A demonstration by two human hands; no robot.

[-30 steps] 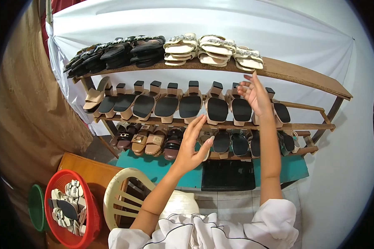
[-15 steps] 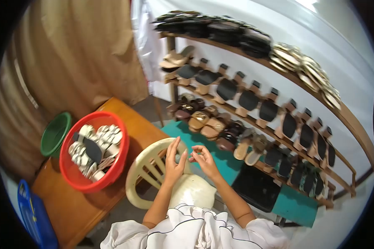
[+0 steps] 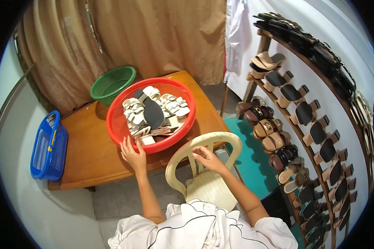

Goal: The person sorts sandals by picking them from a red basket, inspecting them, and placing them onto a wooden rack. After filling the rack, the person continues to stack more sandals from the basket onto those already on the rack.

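Note:
My left hand (image 3: 134,155) is at the near edge of the red basket (image 3: 115,139), fingers apart and pointing at its rim; whether they touch it I cannot tell. White strapped sandals (image 3: 134,111) fill the basket, and a shoe with a black sole (image 3: 153,115) lies sole up on top of them. My right hand (image 3: 206,158) hovers over the cream plastic chair (image 3: 233,143), its fingers loosely bent and apart, with nothing in them.
A green basket (image 3: 112,85) stands behind the red one, and a blue basket (image 3: 62,145) at the left end of the wooden table (image 3: 83,155). On the right, a wooden rack (image 3: 274,98) holds several rows of shoes. Brown curtains (image 3: 153,37) hang behind.
The view has swung left, bringing the table nearer the middle. My left hand has moved away from my right hand to the red basket's near edge. My right hand stays over the chair.

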